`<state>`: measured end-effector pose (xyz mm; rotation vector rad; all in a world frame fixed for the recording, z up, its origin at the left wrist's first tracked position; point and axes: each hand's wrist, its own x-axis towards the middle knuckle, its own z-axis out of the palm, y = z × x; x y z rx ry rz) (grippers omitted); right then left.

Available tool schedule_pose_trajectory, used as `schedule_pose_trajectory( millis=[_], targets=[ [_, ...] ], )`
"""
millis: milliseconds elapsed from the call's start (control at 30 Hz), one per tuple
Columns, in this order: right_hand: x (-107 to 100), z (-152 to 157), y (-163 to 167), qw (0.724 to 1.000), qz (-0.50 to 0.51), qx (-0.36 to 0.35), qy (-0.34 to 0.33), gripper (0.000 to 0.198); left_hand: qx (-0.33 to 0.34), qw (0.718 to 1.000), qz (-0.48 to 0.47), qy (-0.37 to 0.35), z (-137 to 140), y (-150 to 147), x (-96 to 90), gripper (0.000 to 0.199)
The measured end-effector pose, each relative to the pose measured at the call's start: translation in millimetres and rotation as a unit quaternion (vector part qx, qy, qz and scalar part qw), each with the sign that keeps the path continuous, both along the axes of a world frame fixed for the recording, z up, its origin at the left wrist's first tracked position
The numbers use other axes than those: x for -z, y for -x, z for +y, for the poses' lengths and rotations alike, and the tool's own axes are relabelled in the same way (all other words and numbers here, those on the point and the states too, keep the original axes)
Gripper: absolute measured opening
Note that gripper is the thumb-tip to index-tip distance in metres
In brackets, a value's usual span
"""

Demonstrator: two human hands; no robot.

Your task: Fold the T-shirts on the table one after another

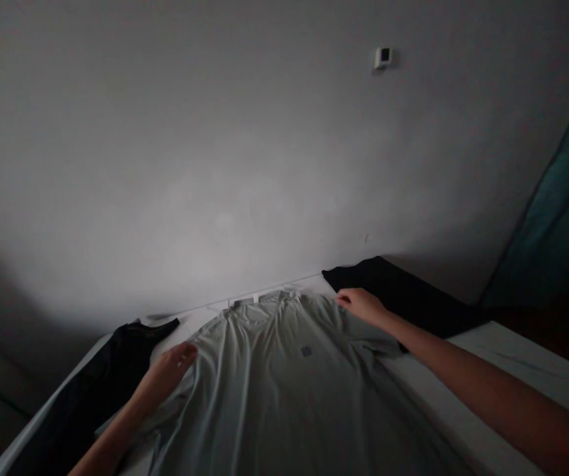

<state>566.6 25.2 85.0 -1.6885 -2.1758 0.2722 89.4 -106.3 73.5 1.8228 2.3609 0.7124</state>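
Note:
A light grey T-shirt [264,383] lies spread out, its neckline toward the wall and soft folds running down its front. A small dark print [306,351] shows on its chest. At the shoulder on the left side, my left hand [172,367] is closed with curled fingers pinching the fabric edge. My right hand [362,306] pinches the opposite shoulder near the top of the sleeve. The fingertips of both hands are dim and partly hidden. The lower hem is out of view.
Dark garments lie on both sides: one black garment [125,357] at left, another black piece of clothing [403,291] at right. Beneath them is a white surface [517,357] against a grey wall [244,152]. A small white device [383,57] and a teal curtain [556,205] are beyond.

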Motion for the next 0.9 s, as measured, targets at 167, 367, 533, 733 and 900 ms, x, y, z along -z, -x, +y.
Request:
schedule_pose_trajectory(
  millis=[167, 367, 533, 733, 900],
  targets=[
    [38, 81, 56, 1.0, -0.005, 0.006, -0.01, 0.01, -0.004, 0.995, 0.061, 0.084, 117, -16, 21.6, 0.026],
    [64, 107, 88, 0.998, -0.015, -0.03, -0.056, 0.028, -0.02, 0.994, 0.084, 0.073, 181, -38, 50.2, 0.035],
    [74, 121, 113, 0.996, -0.031, -0.049, -0.074, 0.028, 0.006, 0.994, 0.097, 0.058, 192, -53, 57.1, 0.033],
    [84, 130, 125, 0.997, -0.032, -0.045, -0.057, 0.024, -0.015, 0.988, 0.133, 0.082, 172, -36, 58.1, 0.035],
    [86, 128, 107, 0.996, -0.032, -0.065, -0.044, 0.024, 0.025, 0.977, 0.181, 0.112, 162, -19, 55.6, 0.025]
  ],
)
